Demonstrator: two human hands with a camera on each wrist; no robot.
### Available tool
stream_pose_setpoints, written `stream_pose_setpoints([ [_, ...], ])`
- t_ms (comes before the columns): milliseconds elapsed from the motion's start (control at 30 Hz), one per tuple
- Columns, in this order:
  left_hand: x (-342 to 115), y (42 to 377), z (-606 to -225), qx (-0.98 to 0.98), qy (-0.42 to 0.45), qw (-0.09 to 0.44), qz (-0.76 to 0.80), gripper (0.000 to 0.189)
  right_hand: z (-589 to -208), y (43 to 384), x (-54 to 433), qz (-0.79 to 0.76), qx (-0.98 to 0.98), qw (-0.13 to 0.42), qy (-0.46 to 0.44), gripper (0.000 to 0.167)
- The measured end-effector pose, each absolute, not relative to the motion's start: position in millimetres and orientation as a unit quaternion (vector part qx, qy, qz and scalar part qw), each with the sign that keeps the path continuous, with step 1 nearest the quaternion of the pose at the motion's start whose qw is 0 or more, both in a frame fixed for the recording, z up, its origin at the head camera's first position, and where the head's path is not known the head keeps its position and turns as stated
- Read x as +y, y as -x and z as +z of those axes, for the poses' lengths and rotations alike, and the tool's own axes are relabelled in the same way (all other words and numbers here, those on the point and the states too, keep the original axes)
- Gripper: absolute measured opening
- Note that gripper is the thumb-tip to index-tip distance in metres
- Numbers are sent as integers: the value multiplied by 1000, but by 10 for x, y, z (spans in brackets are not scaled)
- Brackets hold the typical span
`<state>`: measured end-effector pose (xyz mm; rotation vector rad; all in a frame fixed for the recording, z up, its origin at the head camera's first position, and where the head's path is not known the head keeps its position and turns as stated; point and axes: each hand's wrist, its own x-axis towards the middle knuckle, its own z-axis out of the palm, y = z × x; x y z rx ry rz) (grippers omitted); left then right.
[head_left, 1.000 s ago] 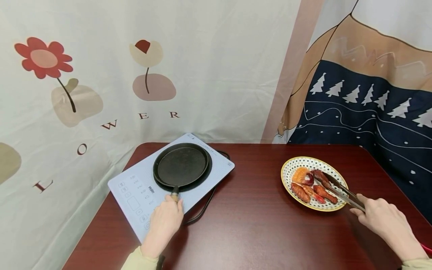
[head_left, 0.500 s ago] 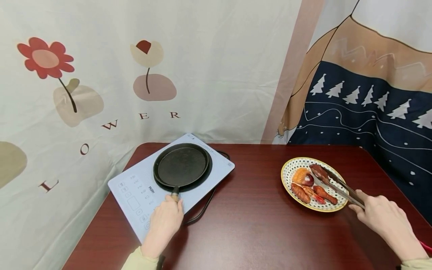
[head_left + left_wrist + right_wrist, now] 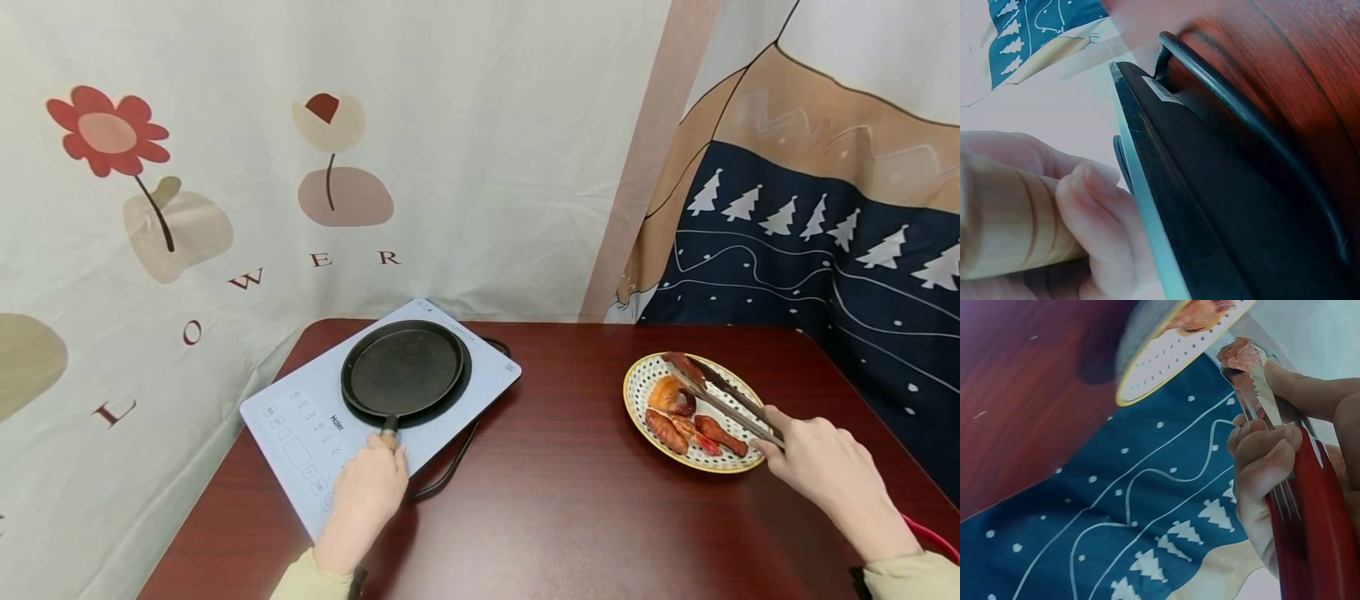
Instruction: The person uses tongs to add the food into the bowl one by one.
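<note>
On the left, my left hand [image 3: 371, 479] grips the wooden handle [image 3: 1004, 215] of a black frying pan [image 3: 403, 367]. The pan sits on a pale induction cooktop [image 3: 480, 362]. My right hand [image 3: 828, 462] holds metal tongs [image 3: 731, 410], whose red handle [image 3: 1329, 512] shows in the right wrist view. A reddish-brown piece of meat [image 3: 681, 363] is between the tong tips, over the far side of a dotted, yellow-rimmed plate [image 3: 634, 408]. A drumstick [image 3: 722, 435], a browned wing-like piece [image 3: 666, 431] and an orange-brown piece [image 3: 667, 392] lie on the plate.
A black power cord [image 3: 450, 473] curves along the cooktop's right side on the dark red table [image 3: 562, 500]. Behind the table hangs a printed cloth [image 3: 487, 167], with a navy tree-pattern section [image 3: 712, 258] at right. Part of a red loop [image 3: 933, 537] shows beside the right forearm.
My right hand and the tongs have moved left and slightly up, carrying the meat piece toward the plate's far-left rim. The left hand and pan stay in place.
</note>
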<state>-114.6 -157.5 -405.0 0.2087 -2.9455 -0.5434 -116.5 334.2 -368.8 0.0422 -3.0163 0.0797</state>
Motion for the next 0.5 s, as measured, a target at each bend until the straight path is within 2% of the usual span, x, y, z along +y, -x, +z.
stream_pose_setpoints([
  [300, -1575, 1137, -4046, -978, -74, 68, -184, 31, -3591, 1301, 3013, 35, -996, 66, -40, 49],
  [500, -1582, 1139, -4049, -979, -71, 72, -180, 30, -3509, 1456, 2709, 49, -991, 92, -80, 47],
])
